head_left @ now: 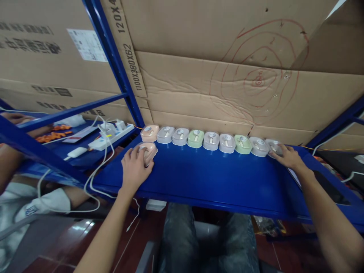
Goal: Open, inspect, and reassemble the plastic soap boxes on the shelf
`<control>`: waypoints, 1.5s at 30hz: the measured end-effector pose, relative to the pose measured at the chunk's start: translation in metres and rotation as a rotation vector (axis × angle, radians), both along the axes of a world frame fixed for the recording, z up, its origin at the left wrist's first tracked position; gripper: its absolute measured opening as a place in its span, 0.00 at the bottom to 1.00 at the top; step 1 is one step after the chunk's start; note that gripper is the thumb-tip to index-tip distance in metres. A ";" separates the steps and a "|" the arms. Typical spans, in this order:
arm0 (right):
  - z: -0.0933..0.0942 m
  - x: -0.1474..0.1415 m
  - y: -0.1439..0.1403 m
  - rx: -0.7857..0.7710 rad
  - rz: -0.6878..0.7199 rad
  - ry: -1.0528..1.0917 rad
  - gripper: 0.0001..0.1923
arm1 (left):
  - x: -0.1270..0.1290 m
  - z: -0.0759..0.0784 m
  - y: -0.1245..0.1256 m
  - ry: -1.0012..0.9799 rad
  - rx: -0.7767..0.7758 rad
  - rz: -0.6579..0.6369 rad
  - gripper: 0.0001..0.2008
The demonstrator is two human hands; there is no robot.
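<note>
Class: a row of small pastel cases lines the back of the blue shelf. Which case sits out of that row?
The pink case under the left hand; it sits in front of the row's pink end case, nearer the shelf's front edge.

The left hand (135, 163) is resting palm down with its fingers curled over something small, forearm stretching up from below. The right hand (287, 155) is reaching far forward, palm down, fingers spread, its arm extending diagonally from the lower right.

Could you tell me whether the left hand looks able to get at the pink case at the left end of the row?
Probably yes: the left hand rests just before that pink case, nothing between.
</note>
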State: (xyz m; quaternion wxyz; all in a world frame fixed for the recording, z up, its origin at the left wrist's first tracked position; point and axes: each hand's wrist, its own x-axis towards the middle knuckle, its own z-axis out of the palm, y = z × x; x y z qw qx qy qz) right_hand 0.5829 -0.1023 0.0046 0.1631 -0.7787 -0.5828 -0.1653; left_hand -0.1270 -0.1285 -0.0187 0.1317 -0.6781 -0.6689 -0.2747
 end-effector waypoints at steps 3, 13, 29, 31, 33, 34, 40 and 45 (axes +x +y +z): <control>-0.002 -0.006 -0.002 -0.069 -0.049 0.082 0.37 | 0.000 -0.001 0.000 0.012 -0.005 -0.005 0.28; 0.016 -0.032 -0.032 0.166 -0.162 0.139 0.34 | 0.002 0.000 -0.001 0.028 -0.025 -0.013 0.30; -0.032 -0.221 -0.140 0.065 0.775 0.199 0.33 | 0.098 0.004 -0.036 -0.162 0.178 -0.306 0.33; -0.028 -0.230 -0.129 0.035 0.805 0.204 0.33 | 0.136 0.002 -0.037 -0.254 0.134 -0.458 0.31; -0.026 -0.235 -0.118 0.015 0.825 0.195 0.34 | 0.169 -0.001 -0.033 -0.350 0.037 -0.624 0.32; -0.026 -0.237 -0.113 0.011 0.830 0.188 0.34 | 0.181 -0.003 -0.029 -0.370 -0.006 -0.695 0.33; -0.034 -0.241 -0.099 -0.014 0.819 0.159 0.33 | 0.202 -0.011 -0.016 -0.271 -0.189 -0.885 0.40; -0.038 -0.240 -0.097 -0.039 0.777 0.198 0.36 | 0.200 -0.011 -0.017 -0.253 -0.158 -0.896 0.40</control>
